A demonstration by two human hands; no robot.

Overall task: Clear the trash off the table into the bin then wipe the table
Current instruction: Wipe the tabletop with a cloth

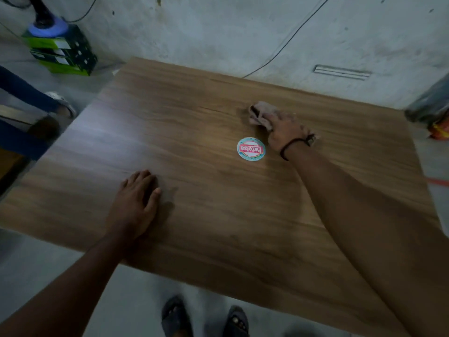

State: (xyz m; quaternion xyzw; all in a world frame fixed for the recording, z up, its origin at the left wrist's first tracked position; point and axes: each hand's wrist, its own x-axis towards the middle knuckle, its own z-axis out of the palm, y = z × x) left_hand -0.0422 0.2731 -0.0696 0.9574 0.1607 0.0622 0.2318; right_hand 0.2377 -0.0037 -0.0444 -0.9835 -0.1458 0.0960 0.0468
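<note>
The wooden table [194, 132] fills the middle of the head view. My right hand [286, 132] is stretched to the far right part of the top and is shut on a crumpled beige cloth [261, 114] that presses on the wood. Just left of that wrist lies a round sticker [251, 148] with red lettering, flat on the table. My left hand [136, 203] rests palm down near the front left of the table, fingers slightly apart and holding nothing.
A dark bin [430, 103] with a plastic liner stands off the table's right edge, orange wrappers beside it. A green crate [63, 52] sits on the floor at the far left. Another person's legs [26, 98] are at the left. My sandalled feet [204, 317] are below the front edge.
</note>
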